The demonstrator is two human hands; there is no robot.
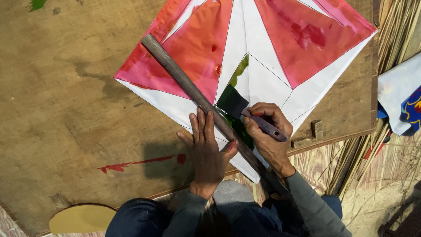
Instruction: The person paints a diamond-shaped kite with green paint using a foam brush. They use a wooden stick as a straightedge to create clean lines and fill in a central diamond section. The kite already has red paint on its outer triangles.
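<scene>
Right hand (268, 134) fingers clenched round a foam brush (245, 110) laying green on the white-and-red paper kite (263, 66), left hand (208, 151) spread flat, pinning a wooden straightedge (193, 90) across it on the plywood counter (66, 109), bamboo strips (394, 30) and folded cloth (399, 96) alongside.

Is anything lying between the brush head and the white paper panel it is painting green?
Nothing visible does. The brush in the right hand sits directly on the paper, alongside the wooden stick that the left hand presses down.
</scene>
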